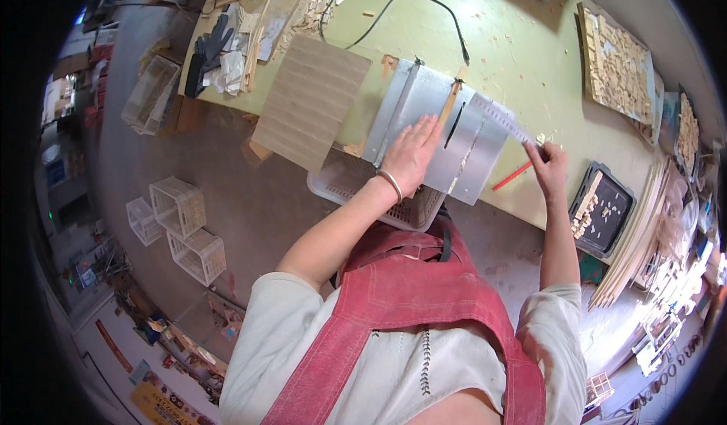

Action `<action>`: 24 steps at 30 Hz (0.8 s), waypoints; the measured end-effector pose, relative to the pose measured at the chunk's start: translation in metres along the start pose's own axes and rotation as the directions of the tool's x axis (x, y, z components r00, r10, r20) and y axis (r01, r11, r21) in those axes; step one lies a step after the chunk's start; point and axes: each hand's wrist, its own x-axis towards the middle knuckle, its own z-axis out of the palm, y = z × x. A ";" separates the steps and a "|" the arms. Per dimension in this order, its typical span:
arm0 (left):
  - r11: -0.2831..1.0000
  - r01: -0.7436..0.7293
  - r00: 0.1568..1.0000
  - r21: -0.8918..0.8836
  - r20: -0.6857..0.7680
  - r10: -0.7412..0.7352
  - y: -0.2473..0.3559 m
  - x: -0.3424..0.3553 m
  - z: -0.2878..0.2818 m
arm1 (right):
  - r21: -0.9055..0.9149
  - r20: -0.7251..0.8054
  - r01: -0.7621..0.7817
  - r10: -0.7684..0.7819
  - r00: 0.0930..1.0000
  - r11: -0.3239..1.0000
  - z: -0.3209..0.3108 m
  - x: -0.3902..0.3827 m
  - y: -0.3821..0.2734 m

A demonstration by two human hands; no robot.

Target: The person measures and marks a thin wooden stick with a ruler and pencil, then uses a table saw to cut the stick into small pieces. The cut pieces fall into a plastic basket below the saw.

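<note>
Left grip (410, 154): flat, palm down, fingers (425, 131) extended and close together, aimed at 1 o'clock. Left forearm (341, 224) bare, slants toward 1-2. Right grip (548, 168): curled in a pinch, pointing about 11. Right forearm (559, 239) bare, near-straight to 12. Hands well apart.

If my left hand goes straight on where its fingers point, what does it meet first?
Your left hand would likely meet the narrow wooden strip directly ahead; whether it touches the strip now is unclear.
</note>
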 end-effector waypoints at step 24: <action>1.000 -0.005 1.000 0.027 -0.004 0.005 0.001 0.000 -0.003 | -0.270 0.149 0.032 0.009 0.989 0.962 0.025 -0.071 -0.034</action>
